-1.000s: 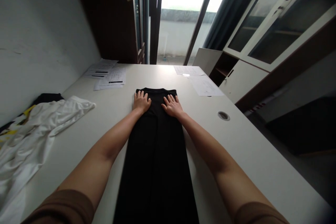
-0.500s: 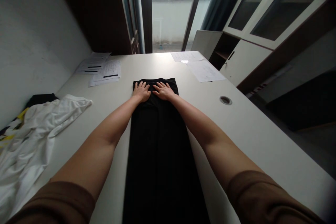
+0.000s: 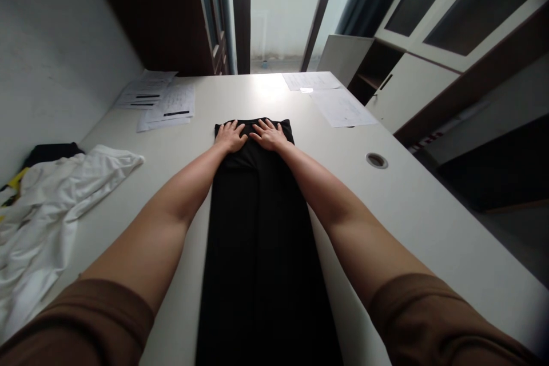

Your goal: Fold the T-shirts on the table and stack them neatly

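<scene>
Black cloth, principal item: we record a long, narrow black garment (image 3: pixel 278 251), laid flat and lengthwise on a white table (image 3: pixel 429 251). Its banded far end lies short of the table's far edge; its near end passes out of view below. Creases show just below the band, and a fold line runs down the middle.

Left hand (image 3: pixel 231 136): we enter it as palm down at the garment's far left corner, fingers spread apart, their tips at the band. Right hand (image 3: pixel 269 135): likewise palm down, fingers fanned, right of the band's middle. Neither clamps the cloth that we can see; the two are just apart, black fabric showing between the thumbs. Brown sleeves (image 3: pixel 412 309) cover both upper arms.

White garment (image 3: pixel 55 206): rumpled, along the table's left side, with black cloth (image 3: pixel 55 151) behind it and a patch of yellow fabric (image 3: pixel 16 180) at its edge. Printed papers (image 3: pixel 167 104): overlapping, far left corner. Further sheets (image 3: pixel 343 110): flat, far right corner. Cable hole (image 3: pixel 377 160): round, rimmed, right of the garment.

Surroundings: we count a dark cabinet (image 3: pixel 141 11) at left, a glazed door (image 3: pixel 278 23) beyond the table, a dark curtain (image 3: pixel 373 0), and a white cabinet (image 3: pixel 416 86) at right.
</scene>
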A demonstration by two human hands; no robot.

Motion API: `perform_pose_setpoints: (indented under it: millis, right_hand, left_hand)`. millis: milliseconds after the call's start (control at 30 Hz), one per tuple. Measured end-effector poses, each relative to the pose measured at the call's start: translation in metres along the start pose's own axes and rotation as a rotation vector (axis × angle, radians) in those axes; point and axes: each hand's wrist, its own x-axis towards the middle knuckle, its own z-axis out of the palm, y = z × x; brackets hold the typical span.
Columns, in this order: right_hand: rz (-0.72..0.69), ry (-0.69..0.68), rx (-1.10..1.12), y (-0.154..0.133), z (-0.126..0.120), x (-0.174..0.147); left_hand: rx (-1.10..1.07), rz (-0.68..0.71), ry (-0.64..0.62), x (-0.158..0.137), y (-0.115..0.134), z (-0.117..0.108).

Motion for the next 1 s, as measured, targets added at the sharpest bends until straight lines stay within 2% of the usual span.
perform_pose_setpoints:
  millis: [100, 233, 300, 433, 500, 600, 700, 767, 833, 1000]
  right_hand:
    - [-0.003, 0.034, 0.003, 0.0, 0.0, -0.005]
    - [-0.05, 0.19, 0.006, -0.004, 0.001, -0.014]
    - [-0.029, 0.211, 0.008, -0.005, 0.002, -0.017]
    - [0.064, 0.119, 0.014, -0.004, 0.004, -0.013]
    - [0.08, 0.117, 0.01, -0.003, 0.005, -0.01]
    - [0.07, 0.12, 0.014, -0.002, 0.005, -0.009]
    - [0.037, 0.165, 0.039, -0.002, 0.003, -0.013]
    - [0.041, 0.245, 0.06, -0.002, 0.001, -0.017]
    - [0.068, 0.306, 0.074, -0.002, 0.0, -0.019]
    - [0.119, 0.303, 0.097, 0.004, -0.002, -0.015]
  left_hand:
    - [0.0, -0.033, 0.059, -0.004, 0.003, 0.0]
    - [0.009, 0.14, 0.133, -0.013, 0.004, -0.002]
    - [0.005, 0.14, 0.104, -0.014, 0.003, -0.003]
    - [0.01, -0.006, -0.056, -0.011, 0.004, -0.002]
    - [0.018, -0.004, -0.068, -0.016, 0.01, -0.001]
    - [0.013, 0.082, 0.007, -0.041, 0.023, -0.003]
    - [0.012, 0.239, 0.042, -0.083, 0.036, -0.009]
    - [0.041, 0.328, -0.01, -0.113, 0.042, -0.015]
    - [0.062, 0.337, -0.051, -0.137, 0.046, -0.019]
    - [0.047, 0.418, -0.1, -0.169, 0.041, -0.023]
